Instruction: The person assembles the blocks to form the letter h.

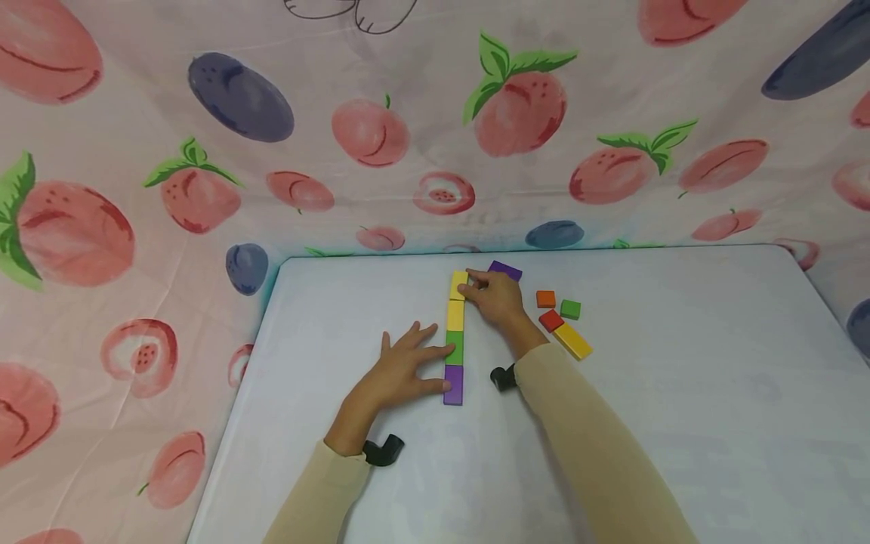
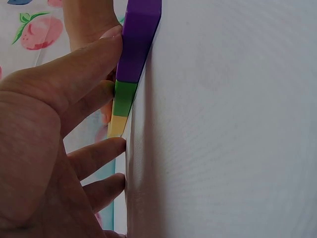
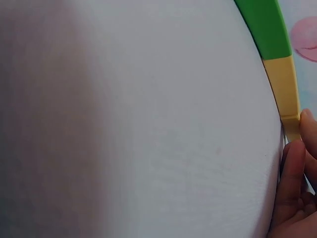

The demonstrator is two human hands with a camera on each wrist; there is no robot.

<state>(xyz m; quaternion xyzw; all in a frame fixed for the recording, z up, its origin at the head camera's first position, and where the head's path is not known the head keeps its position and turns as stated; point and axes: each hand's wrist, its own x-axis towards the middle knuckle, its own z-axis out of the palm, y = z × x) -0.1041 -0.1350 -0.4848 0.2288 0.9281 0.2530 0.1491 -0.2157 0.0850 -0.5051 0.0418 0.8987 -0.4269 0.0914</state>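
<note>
Four blocks lie end to end in a straight row: a purple block (image 1: 454, 373) nearest, then a green block (image 1: 455, 340), a yellow block (image 1: 455, 316) and a far yellow block (image 1: 456, 281). My left hand (image 1: 401, 369) is spread out at the row's left side, thumb against the purple block and index fingertip at the green one; its other fingers reach past them. At the far end my right hand (image 1: 499, 298) pinches the far yellow block between thumb and finger. In the right wrist view, the fingertips (image 3: 295, 153) sit right at that block's end.
Another purple block (image 1: 506, 268) lies just behind my right hand. To the right are a small orange block (image 1: 546, 299), a small green block (image 1: 570, 309), a red block (image 1: 551, 320) and a longer yellow block (image 1: 573, 341). Fruit-patterned cloth (image 1: 381, 196) rises behind the white table (image 1: 714, 378).
</note>
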